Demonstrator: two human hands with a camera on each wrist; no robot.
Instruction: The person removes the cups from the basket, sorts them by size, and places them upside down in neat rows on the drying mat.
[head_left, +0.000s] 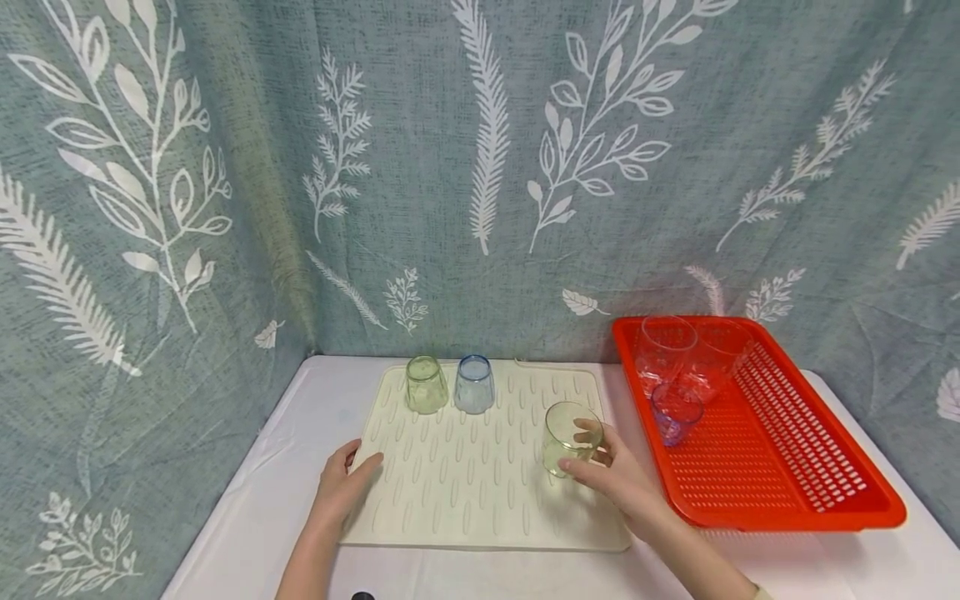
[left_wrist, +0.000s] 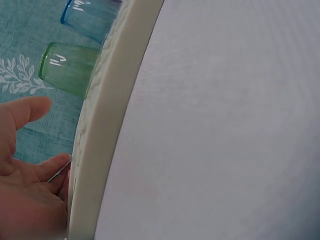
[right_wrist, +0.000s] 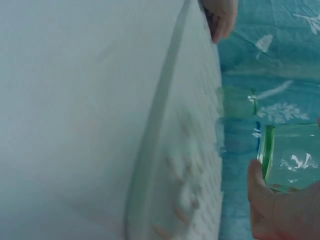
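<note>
My right hand (head_left: 615, 479) holds a pale green glass tumbler (head_left: 558, 454), its wide end up, over the right side of a cream drying mat (head_left: 457, 500). In the right wrist view a gap shows between this tumbler (right_wrist: 292, 155) and the mat. At the mat's left edge is my left hand (head_left: 341, 483), thumb and fingers spread apart and holding nothing. A green tumbler (head_left: 426, 387) and a blue tumbler (head_left: 475, 387) stand side by side at the back of the mat, narrow ends up.
A red plastic basket (head_left: 780, 521) sits on the right of the white-covered table (head_left: 255, 508). Inside are two clear glasses (head_left: 666, 350) and a small purple-blue glass (head_left: 675, 417). A leaf-patterned teal curtain (head_left: 420, 167) hangs behind and at both sides.
</note>
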